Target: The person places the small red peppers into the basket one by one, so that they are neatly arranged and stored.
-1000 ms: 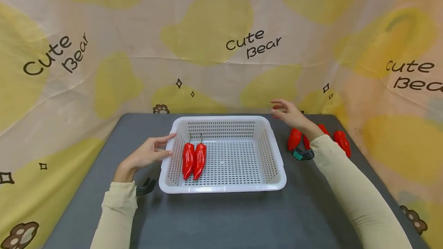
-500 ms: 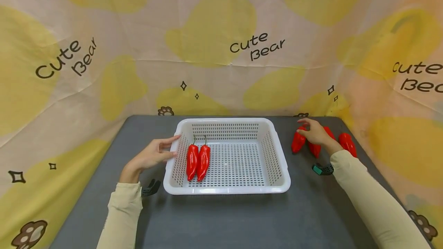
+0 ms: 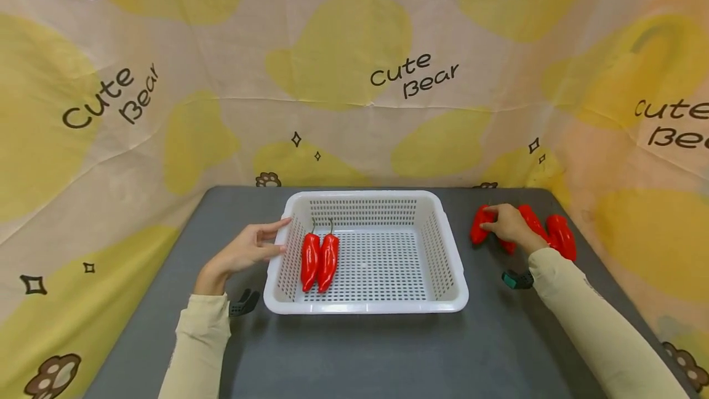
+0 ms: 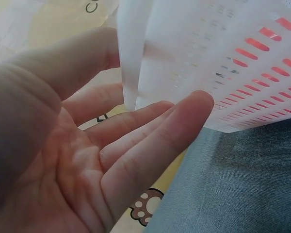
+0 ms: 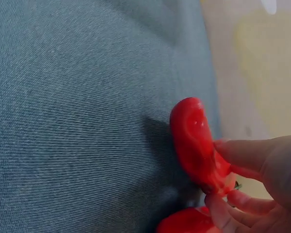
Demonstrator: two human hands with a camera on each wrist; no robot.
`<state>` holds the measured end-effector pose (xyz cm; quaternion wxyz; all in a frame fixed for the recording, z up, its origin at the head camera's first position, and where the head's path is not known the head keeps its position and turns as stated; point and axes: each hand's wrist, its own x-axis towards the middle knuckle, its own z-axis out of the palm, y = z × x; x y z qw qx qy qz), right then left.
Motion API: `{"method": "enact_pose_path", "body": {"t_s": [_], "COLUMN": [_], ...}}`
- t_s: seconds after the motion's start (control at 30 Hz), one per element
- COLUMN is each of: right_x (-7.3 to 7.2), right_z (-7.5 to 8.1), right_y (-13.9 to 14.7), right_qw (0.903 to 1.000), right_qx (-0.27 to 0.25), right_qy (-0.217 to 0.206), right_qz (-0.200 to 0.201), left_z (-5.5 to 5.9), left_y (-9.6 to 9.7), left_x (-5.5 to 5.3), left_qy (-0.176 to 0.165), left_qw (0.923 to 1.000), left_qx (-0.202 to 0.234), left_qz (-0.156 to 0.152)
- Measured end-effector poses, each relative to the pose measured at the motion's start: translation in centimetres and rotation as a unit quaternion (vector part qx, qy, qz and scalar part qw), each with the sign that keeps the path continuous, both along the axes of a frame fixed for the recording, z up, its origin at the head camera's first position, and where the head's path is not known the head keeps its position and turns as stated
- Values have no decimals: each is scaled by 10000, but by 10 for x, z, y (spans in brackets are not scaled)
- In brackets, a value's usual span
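A white plastic basket (image 3: 365,307) with slotted walls sits mid-table. Inside it, along the left wall, lie two red chili peppers (image 3: 328,261) with stems pointing away from me. My left hand (image 3: 237,256) touches the basket's left side with fairly straight fingers; in the left wrist view the fingertips rest against the slotted wall. On the right, my right hand (image 3: 512,225) pinches a red chili pepper (image 5: 191,138) between thumb and fingers, its lower end against the table. Another pepper (image 5: 186,221) lies close beside that one, partly covered by the hand in the head view.
Two more red peppers (image 3: 562,236) lie right of my right hand, near the table's right edge. A patterned cloth (image 3: 343,79) hangs behind and along both sides of the grey table (image 3: 354,356). Dark wrist straps (image 3: 517,279) sit on both wrists.
My right hand has moved right from beside the basket's back corner, down to the peppers, and now pinches the leftmost one. My left hand stays at the basket. The view has shifted slightly.
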<state>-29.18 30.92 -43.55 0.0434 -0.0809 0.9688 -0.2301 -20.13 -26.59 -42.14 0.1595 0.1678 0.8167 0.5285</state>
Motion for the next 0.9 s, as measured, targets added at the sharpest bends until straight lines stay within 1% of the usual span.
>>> {"method": "enact_pose_path", "body": {"t_s": [0.17,0.27,0.4,0.5,0.7,0.83,0.9], "right_x": [0,-2,-3,-2,-2,0,1], "right_z": [-3,-5,-5,-7,-10,-9,-8], "right_y": [-1,-1,-1,0,1,0,-3], "right_qw": [9998,9997,9992,9985,9945,9878,9819], "right_qx": [-189,-201,-244,-375,-871,-1345,-1679], "right_qy": [10,-78,-123,-147,-512,-762,-863], "right_qz": [84,136,275,365,271,184,140], "left_z": [-1,-1,-2,-3,-3,-3,-3], "left_y": [0,0,0,0,0,-1,-2], "left_x": [1,0,-1,-1,-1,-1,-1], "left_qy": [-35,-46,-70,-83,-93,-70,-56], "left_qw": [10000,10000,9999,9999,9999,9999,9999], "left_qx": [37,60,122,139,99,96,112], "left_qz": [13,20,-2,-4,37,17,20]}}
